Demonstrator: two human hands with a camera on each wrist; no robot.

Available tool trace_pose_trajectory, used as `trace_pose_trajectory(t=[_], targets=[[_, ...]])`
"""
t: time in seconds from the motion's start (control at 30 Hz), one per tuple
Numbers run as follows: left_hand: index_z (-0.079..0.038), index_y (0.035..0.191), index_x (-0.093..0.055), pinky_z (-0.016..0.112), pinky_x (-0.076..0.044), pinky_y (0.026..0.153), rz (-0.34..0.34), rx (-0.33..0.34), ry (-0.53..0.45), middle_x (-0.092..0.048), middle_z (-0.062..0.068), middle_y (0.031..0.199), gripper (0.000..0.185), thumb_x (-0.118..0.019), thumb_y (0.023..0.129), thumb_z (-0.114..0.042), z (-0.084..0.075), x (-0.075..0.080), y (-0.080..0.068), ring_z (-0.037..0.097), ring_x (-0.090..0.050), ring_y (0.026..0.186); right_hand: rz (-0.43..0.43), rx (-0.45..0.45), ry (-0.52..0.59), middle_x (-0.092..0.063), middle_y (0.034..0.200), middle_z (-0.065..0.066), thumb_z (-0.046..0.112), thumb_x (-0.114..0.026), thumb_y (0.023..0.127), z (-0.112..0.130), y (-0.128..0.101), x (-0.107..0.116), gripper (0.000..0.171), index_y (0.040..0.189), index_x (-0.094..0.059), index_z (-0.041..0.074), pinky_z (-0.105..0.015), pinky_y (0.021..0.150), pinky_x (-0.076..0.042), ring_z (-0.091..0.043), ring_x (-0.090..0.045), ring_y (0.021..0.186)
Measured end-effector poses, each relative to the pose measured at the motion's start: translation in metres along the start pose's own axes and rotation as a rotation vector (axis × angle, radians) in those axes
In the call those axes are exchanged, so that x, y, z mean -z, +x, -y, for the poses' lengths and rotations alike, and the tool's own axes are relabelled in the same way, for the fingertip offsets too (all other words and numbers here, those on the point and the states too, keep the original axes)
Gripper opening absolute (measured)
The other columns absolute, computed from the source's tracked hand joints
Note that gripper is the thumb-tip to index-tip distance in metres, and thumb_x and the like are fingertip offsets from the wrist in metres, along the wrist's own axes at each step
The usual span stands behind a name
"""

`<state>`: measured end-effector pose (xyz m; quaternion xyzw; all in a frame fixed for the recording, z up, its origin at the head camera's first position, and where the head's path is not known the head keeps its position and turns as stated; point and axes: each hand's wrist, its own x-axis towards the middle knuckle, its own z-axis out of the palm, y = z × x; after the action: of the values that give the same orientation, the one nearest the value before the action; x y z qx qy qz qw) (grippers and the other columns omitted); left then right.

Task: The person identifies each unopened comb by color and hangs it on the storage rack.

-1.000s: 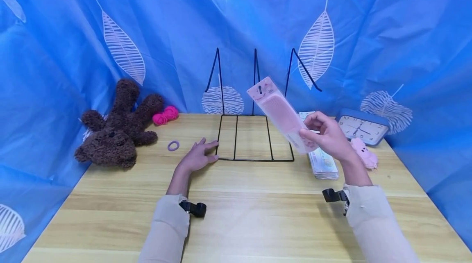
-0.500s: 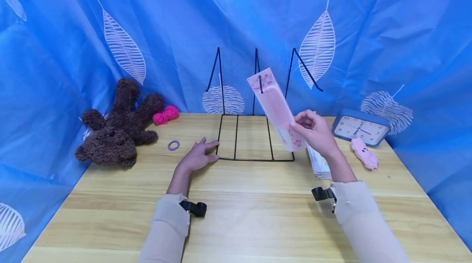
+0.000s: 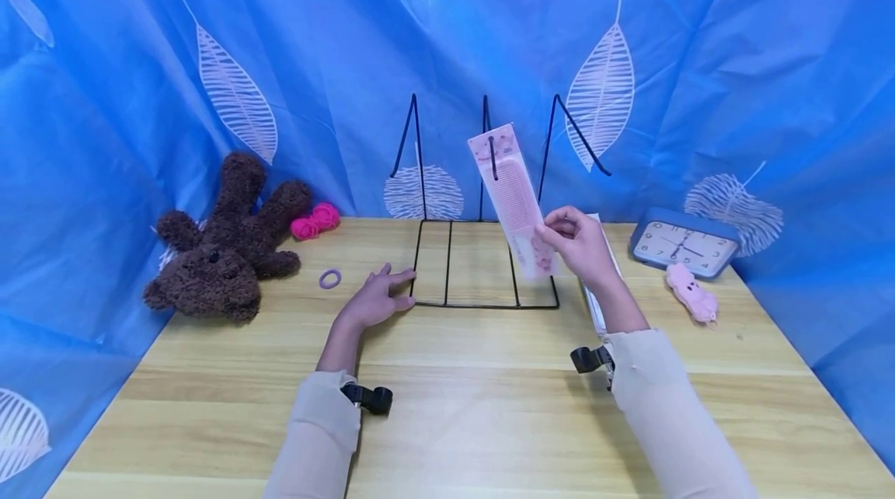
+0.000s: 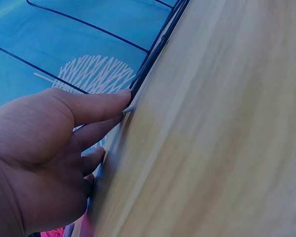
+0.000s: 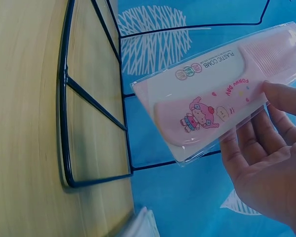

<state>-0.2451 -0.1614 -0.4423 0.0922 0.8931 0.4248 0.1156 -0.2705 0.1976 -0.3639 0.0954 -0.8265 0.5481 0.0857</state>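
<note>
A pink plastic comb in a clear package hangs slanted at the middle prong of the black wire rack. The prong's tip shows in front of the card, through the slot at its top. My right hand pinches the package's lower right edge between thumb and fingers. In the right wrist view the comb's handle carries a cartoon figure, and its teeth end lies beyond my thumb. My left hand rests at the rack's front left corner, thumb and forefinger stretched out and touching the base wire.
On the left lie a brown teddy bear, pink balls of yarn and a purple ring. A blue clock and a small pink plush toy are at the right. A pale stack is partly hidden behind my right hand.
My right hand has moved left with the packaged comb, which has turned more upright. The prong's tip has come through the card's slot. My left hand stays at the rack.
</note>
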Motion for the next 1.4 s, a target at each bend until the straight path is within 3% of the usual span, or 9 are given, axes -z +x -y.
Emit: trace_pose_trajectory(t=[0.17,0.33,0.7,1.07,1.33,1.4], targets=[[-0.011,0.152,-0.048,0.067,-0.002,0.117,0.0,-0.007,0.012,-0.021,0.021,0.165,0.057,-0.066,0.099,-0.018,0.001,0.0,0.001,0.051,0.005,0.15,-0.017,0.005,0.051,-0.07,0.115,-0.024,0.022,-0.069,0.099,-0.002,0.01,-0.008,0.03,0.111,-0.06,-0.004,-0.021,0.079,-0.053,-0.017,-0.066,0.095],[-0.011,0.152,-0.048,0.067,-0.002,0.117,-0.001,-0.007,0.015,-0.021,0.021,0.165,0.057,-0.067,0.098,-0.018,0.001,0.0,0.003,0.051,0.005,0.15,-0.024,-0.008,0.051,-0.07,0.113,-0.024,0.023,-0.069,0.098,-0.003,0.021,-0.016,0.031,0.112,-0.06,-0.004,-0.023,0.077,-0.053,-0.018,-0.065,0.096],[-0.013,0.151,-0.049,0.068,-0.002,0.116,0.012,0.015,-0.014,-0.009,0.025,0.166,0.057,-0.068,0.098,-0.018,0.003,-0.008,-0.002,0.052,0.007,0.149,-0.039,-0.122,0.148,-0.069,0.114,-0.021,0.019,-0.066,0.1,-0.005,0.036,-0.032,0.025,0.114,-0.059,0.0,-0.037,0.084,-0.056,-0.026,-0.064,0.104],[-0.012,0.151,-0.049,0.067,-0.001,0.117,-0.004,-0.001,-0.001,-0.011,0.026,0.166,0.057,-0.068,0.097,-0.017,0.003,-0.004,0.0,0.053,0.005,0.148,-0.061,-0.165,0.19,-0.063,0.111,-0.014,0.019,-0.066,0.1,-0.003,0.058,-0.042,0.021,0.112,-0.06,0.003,-0.041,0.089,-0.056,-0.025,-0.061,0.104],[-0.009,0.15,-0.05,0.067,-0.004,0.117,-0.011,-0.023,-0.003,-0.012,0.029,0.164,0.057,-0.068,0.097,-0.016,0.003,-0.002,0.001,0.056,0.004,0.147,-0.059,-0.095,0.135,-0.064,0.104,-0.014,0.017,-0.068,0.099,-0.007,0.065,-0.048,0.025,0.111,-0.06,-0.003,-0.049,0.089,-0.056,-0.028,-0.063,0.099],[-0.01,0.151,-0.05,0.067,-0.003,0.117,-0.01,-0.015,-0.008,-0.011,0.028,0.165,0.057,-0.068,0.097,-0.017,0.002,-0.001,0.001,0.055,0.004,0.148,-0.054,-0.087,0.114,-0.063,0.106,-0.014,0.018,-0.066,0.1,-0.007,0.064,-0.048,0.026,0.113,-0.059,-0.003,-0.046,0.089,-0.057,-0.03,-0.063,0.101]])
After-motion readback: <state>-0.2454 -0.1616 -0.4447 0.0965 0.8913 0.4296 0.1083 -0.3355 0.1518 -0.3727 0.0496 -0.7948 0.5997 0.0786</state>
